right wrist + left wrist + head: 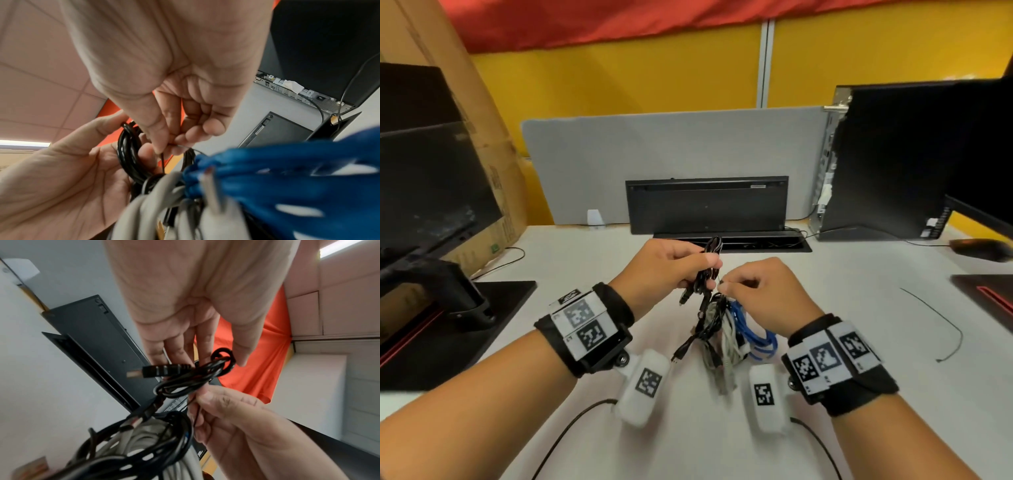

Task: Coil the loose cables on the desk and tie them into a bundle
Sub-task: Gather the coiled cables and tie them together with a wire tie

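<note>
Left hand (671,265) grips the black coils atop a limp, light bundle of black, grey and blue cables (722,337) hanging above the desk (859,325); right hand (760,291) pinches a thin tie wire (162,160), best cinched at the gathered neck.

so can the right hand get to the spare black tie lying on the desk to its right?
Probably not yet: the right hand pinches a thin tie at the cable bundle. The spare black tie lies unobstructed on the desk.
</note>
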The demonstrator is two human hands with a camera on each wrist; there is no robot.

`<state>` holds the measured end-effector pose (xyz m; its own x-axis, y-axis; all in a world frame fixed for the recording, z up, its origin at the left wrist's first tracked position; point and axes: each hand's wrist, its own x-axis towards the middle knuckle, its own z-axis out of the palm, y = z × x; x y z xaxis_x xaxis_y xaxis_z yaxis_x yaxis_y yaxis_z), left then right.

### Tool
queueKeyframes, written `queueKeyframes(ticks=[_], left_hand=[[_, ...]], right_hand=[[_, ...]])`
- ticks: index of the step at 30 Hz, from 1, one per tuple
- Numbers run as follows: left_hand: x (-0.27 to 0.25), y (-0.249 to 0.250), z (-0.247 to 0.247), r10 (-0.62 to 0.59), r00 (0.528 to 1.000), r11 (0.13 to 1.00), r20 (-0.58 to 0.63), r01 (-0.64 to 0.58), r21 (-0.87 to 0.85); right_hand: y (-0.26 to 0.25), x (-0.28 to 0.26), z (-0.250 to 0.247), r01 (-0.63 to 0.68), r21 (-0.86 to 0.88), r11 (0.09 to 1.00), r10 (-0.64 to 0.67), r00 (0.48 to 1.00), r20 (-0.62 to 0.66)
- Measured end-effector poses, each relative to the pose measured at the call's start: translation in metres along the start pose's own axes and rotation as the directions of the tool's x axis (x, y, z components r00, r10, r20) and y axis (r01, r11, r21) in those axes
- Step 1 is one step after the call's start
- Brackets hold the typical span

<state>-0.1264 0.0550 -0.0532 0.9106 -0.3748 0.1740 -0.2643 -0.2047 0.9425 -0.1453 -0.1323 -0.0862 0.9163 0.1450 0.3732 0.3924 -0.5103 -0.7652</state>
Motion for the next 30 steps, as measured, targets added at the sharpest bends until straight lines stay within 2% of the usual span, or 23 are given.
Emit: queueKeyframes(ticks=[6, 9, 11, 16, 19, 24, 30], left_hand=[[-0.007, 0.008, 0.010, 0.001, 0.997, 0.997, 0.073, -0.006, 0.077], [-0.005, 0.008, 0.014, -0.113, 0.993, 0.993, 0.040, 0.112, 0.033], [-0.004, 0.006, 0.015, -0.145, 0.989, 0.989, 0.029, 0.146, -0.024], [-0.005, -0.004, 0.017, -0.032, 0.999, 0.997, -0.042, 0.035, 0.073], [-0.001, -0.007, 0.019, -0.005, 0.998, 0.994, -0.064, 0.012, 0.105], [0.002, -0.004, 0.015, -0.013, 0.998, 0.999, -0.065, 0.016, 0.049], [0.007, 0.000, 0.004, -0.038, 0.998, 0.987, -0.041, 0.044, 0.157]], right_hand=[[-0.004, -0.003, 0.000, -0.001, 0.003, 1.000, 0.001, 1.000, 0.018], [-0.004, -0.003, -0.001, 0.015, -0.032, 0.999, -0.014, 1.000, 0.014], [-0.002, -0.002, -0.002, 0.013, -0.045, 0.999, -0.013, 1.000, 0.010], [-0.001, -0.001, -0.004, 0.006, -0.055, 0.998, -0.005, 1.000, 0.014], [0.000, 0.000, -0.004, -0.022, -0.044, 0.999, 0.022, 1.000, 0.020], [0.000, -0.001, -0.006, -0.023, 0.012, 1.000, 0.023, 1.000, 0.019], [0.009, 0.000, -0.012, -0.064, 0.114, 0.991, 0.070, 0.996, -0.049]])
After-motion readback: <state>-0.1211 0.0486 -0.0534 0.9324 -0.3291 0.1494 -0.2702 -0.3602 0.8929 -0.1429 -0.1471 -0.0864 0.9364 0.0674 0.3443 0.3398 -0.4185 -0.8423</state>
